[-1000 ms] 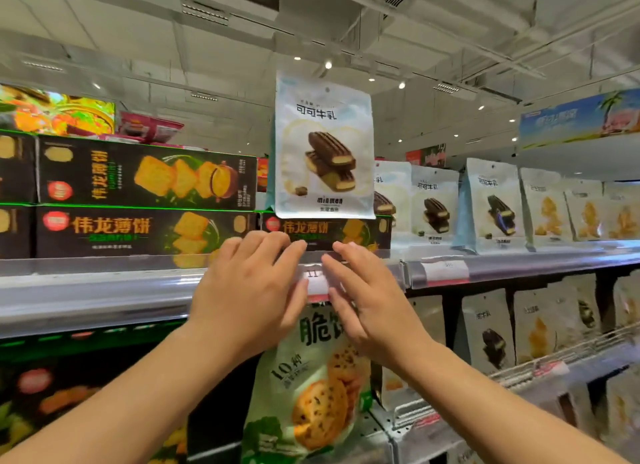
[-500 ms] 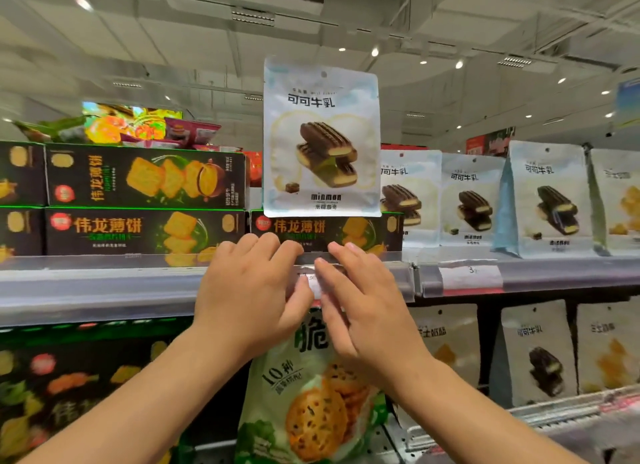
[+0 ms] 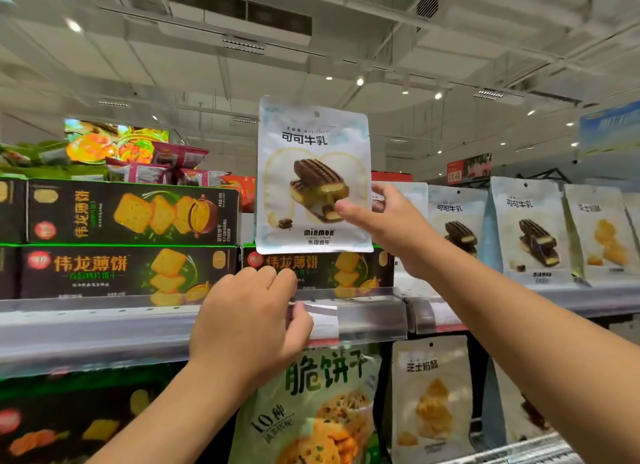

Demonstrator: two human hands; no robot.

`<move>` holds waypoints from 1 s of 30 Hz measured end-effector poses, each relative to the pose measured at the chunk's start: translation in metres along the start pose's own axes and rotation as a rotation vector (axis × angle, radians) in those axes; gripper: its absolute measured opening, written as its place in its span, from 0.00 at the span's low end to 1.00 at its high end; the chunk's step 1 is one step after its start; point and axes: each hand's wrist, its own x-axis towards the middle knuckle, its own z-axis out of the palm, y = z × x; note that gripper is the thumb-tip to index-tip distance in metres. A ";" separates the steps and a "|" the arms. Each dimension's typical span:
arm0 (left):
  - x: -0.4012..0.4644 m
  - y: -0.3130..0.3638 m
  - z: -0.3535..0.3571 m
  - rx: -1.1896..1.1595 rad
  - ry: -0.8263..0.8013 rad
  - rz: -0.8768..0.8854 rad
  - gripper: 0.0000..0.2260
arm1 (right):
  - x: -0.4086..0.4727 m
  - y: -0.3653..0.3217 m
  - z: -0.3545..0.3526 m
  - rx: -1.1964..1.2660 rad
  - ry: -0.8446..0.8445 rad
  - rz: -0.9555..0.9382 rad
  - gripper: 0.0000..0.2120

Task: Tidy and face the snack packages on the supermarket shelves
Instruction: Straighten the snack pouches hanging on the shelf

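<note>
— What are the hands doing?

— The right hand (image 3: 391,228) is raised at center right of the frame, thumb on the front lower right of a white cocoa-milk biscuit pouch (image 3: 313,176), fingers going behind its edge, so it pinches the pouch. The left hand (image 3: 249,321) is lower, at center, fingers curled over the clear price rail (image 3: 363,311) of the shelf, thumb beside a white price tag (image 3: 323,320).

— And where is that pouch?

— Upright, facing out, standing on top of a dark green cracker box (image 3: 318,269) at center, above the rail.

— Around it?

— More green cracker boxes (image 3: 131,214) stacked to the left; matching pouches (image 3: 530,228) in a row on the right. Below the rail, a green crisp-biscuit bag (image 3: 311,411) and a cheese-flavour pouch (image 3: 429,394).
</note>
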 end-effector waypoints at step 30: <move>0.105 0.063 -0.027 -0.836 0.104 -0.126 0.34 | -0.054 0.027 -0.110 0.093 0.133 -0.101 0.22</move>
